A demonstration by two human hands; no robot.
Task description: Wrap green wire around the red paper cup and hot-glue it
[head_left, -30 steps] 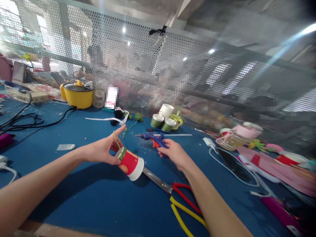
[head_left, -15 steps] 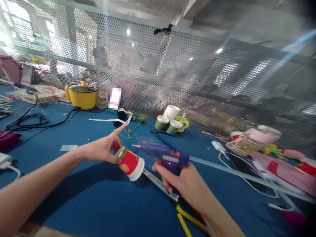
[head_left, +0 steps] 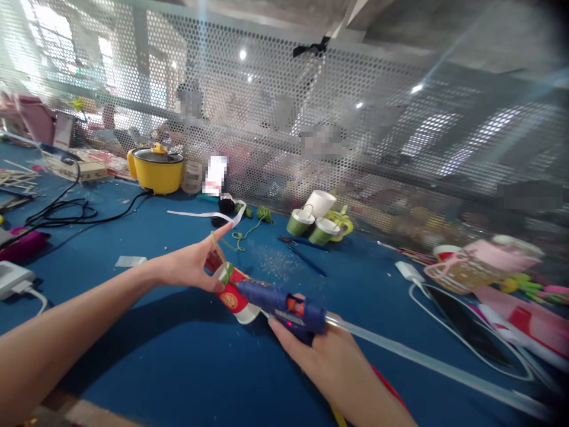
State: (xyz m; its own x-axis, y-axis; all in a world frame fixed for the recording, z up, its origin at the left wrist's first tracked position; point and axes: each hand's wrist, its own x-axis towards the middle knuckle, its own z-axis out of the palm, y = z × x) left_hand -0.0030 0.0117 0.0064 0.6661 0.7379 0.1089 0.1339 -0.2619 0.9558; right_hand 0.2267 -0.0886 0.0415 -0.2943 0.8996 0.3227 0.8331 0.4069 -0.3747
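Note:
My left hand (head_left: 192, 265) grips the base end of a red paper cup (head_left: 232, 295) lying on its side above the blue table, with a green cord (head_left: 214, 242) looped over the outstretched forefinger and wound round the cup's base. My right hand (head_left: 328, 363) is wrapped round a blue hot glue gun (head_left: 284, 305) with an orange trigger. Its nozzle points left and sits against the cup's side near the green winding. A clear glue stick (head_left: 427, 365) trails out of the gun's back to the right.
A yellow electric pot (head_left: 156, 170) and black cables (head_left: 62, 213) lie at the back left. Green-wrapped cups (head_left: 311, 225), a white cup and loose green cord stand behind. Pink baskets (head_left: 471, 267), a white charger cable and a perforated metal screen (head_left: 311, 118) bound the right and rear.
My right hand picked the glue gun up off the table, swung it toward me and brought its nozzle down against the red cup. The left hand kept hold of the cup.

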